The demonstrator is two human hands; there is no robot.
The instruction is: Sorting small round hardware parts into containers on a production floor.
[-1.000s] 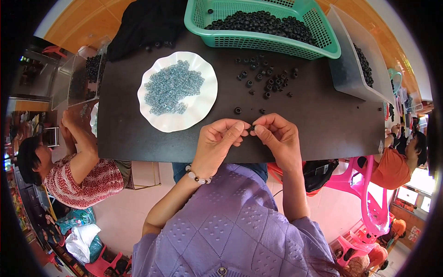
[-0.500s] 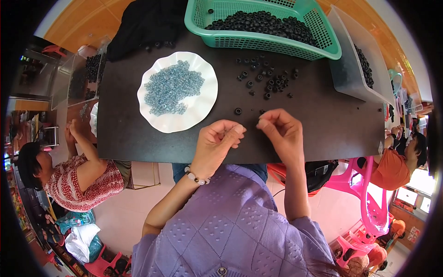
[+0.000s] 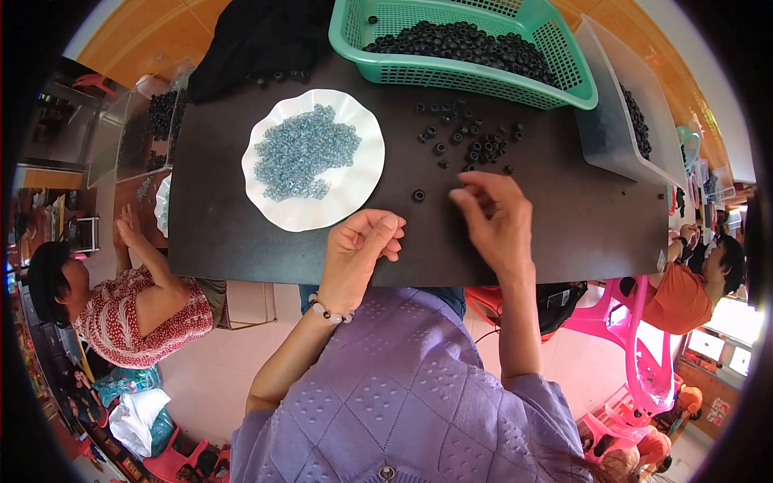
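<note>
My left hand (image 3: 358,251), a beaded bracelet (image 3: 328,312) on its wrist, is closed in a pinch just below the plate. Whatever lies between its fingertips is too small to make out. To its right, my right hand (image 3: 501,221) hovers over the table with thumb and index finger apart, close to the scattered small black ring-shaped pieces (image 3: 483,150). One black ring (image 3: 418,196) lies alone between the two hands. A white scallop-edged plate (image 3: 366,171) holds a heap of clear bluish beads (image 3: 306,149).
A green plastic basket (image 3: 467,76) full of black rings stands at the far side of the dark table (image 3: 596,217). Right of it is a clear bin (image 3: 600,129). Black cloth (image 3: 250,48) lies far left. A person (image 3: 141,314) sits at left, another (image 3: 696,290) at right.
My hands have moved apart: the left slid left and slightly back toward me, still pinched. The right moved slightly away from me, its thumb and index finger parting.
</note>
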